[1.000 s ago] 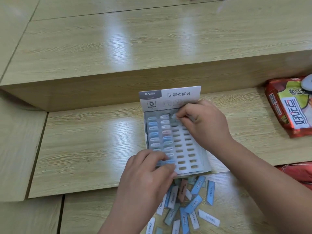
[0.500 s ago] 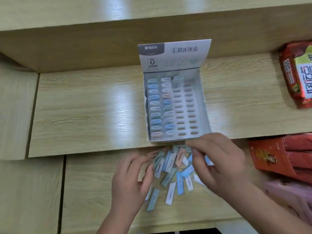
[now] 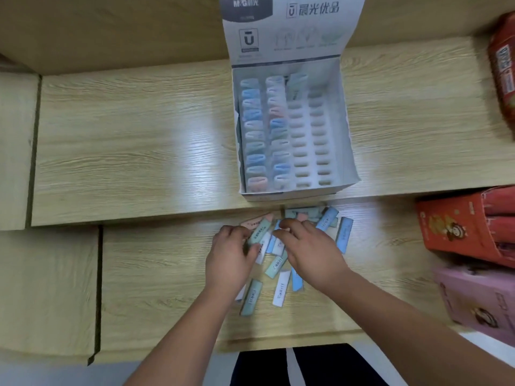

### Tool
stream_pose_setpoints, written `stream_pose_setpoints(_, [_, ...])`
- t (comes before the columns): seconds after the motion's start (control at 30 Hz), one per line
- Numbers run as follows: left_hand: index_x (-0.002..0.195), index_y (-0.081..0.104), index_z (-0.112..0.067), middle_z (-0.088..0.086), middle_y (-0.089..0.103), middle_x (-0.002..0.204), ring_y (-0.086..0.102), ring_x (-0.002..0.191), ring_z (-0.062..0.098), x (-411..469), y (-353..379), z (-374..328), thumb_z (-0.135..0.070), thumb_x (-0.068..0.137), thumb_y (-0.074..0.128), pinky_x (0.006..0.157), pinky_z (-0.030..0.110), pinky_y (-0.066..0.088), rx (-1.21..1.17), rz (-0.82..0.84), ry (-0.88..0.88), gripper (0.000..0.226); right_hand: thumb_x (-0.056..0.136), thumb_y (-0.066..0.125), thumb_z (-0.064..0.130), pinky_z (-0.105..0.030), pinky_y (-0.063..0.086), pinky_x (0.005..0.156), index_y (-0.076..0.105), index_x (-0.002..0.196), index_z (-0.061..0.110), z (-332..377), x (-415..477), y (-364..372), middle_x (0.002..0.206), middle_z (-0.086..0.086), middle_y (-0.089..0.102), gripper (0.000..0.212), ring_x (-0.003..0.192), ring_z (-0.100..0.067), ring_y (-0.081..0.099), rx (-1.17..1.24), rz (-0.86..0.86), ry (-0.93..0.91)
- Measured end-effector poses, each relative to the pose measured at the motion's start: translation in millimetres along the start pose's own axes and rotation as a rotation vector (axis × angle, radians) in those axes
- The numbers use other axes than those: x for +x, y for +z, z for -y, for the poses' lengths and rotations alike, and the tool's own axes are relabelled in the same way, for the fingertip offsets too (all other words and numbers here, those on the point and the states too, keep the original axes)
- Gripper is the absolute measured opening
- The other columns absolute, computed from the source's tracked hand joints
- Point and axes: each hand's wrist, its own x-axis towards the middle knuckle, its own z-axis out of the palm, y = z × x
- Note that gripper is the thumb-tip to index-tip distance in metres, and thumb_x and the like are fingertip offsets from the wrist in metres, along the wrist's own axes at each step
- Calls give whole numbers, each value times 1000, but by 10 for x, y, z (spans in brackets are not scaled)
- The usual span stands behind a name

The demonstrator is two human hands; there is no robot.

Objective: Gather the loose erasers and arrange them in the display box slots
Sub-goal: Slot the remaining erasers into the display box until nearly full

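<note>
Both hands have dropped from the box [image 3: 292, 195] to the loose erasers [image 3: 344, 235], lower centre. The left hand [image 3: 230, 256] pinches a green eraser [image 3: 258, 232]; the right hand [image 3: 310, 247] is curled, its grip unclear. Refilling continues.

The place looks like a small shop, most likely one selling stationery and snacks. A retail display box [image 3: 292, 194] stands on the light wood-grain table [image 3: 139, 151]. Its printed header card [image 3: 289, 26] is folded upright, showing brand lettering and logos. Its slotted tray [image 3: 316, 135] holds rows of pastel erasers [image 3: 253, 135] stood on end. Loose erasers [image 3: 344, 235] in printed sleeves lie heaped just in front of the box. Packaged goods sit along the right edge: a red snack packet [image 3: 504, 79], an orange printed carton [image 3: 459, 229] filled with red packs, and a pink box [image 3: 473, 296] with a cartoon figure. Behind the box a raised wooden step [image 3: 111, 29] gives the look of tiered shop shelving.
</note>
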Motion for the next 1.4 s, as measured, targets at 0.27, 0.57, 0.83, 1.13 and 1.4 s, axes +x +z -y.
stream_pose_setpoints(0.27, [91, 62, -24, -3, 58, 100, 58, 97, 19, 35, 29, -61, -33, 84, 72, 71, 33, 50, -42, -39, -78, 15, 62, 80, 17, -35, 51, 64, 69, 88, 22, -107, 188, -73, 97, -4, 65, 29, 84, -29, 61, -96, 11, -47])
stream_pose_setpoints(0.57, [86, 60, -32, -12, 66, 79, 63, 69, 3, -165, -518, -343, -29, 87, 73, 57, 23, 46, -322, -37, 28, 12, 90, 62, 40, -24, 44, 67, 65, 102, 37, -80, -40, -712, 94, 17, 67, 13, 84, -3, 59, 301, 140, 135])
stream_pose_setpoints(0.83, [94, 66, -35, -20, 64, 93, 64, 86, 9, -484, -1416, -909, -23, 85, 71, 71, 13, 49, -448, -245, 411, 16, 94, 57, 0, -12, 44, 84, 68, 115, 36, 73, -221, -1767, 108, 14, 67, 43, 104, -9, 63, 782, -123, 136])
stream_pose_setpoints(1.13, [104, 71, -24, -12, 64, 96, 63, 89, 6, -20, -1811, -1522, -6, 90, 68, 75, 13, 49, -455, -377, 526, 24, 89, 65, 13, -12, 46, 77, 55, 107, 45, -179, 424, -2369, 97, 20, 65, 38, 92, -5, 64, 756, -601, 234])
stream_pose_setpoints(1.4, [100, 62, -31, -16, 66, 90, 62, 86, 0, 256, -1701, -1648, -16, 90, 70, 71, 12, 49, -482, -405, 389, 20, 88, 70, 19, -35, 56, 78, 67, 100, 26, -324, 1103, -2162, 90, 16, 67, 14, 83, -5, 65, 552, -523, 204])
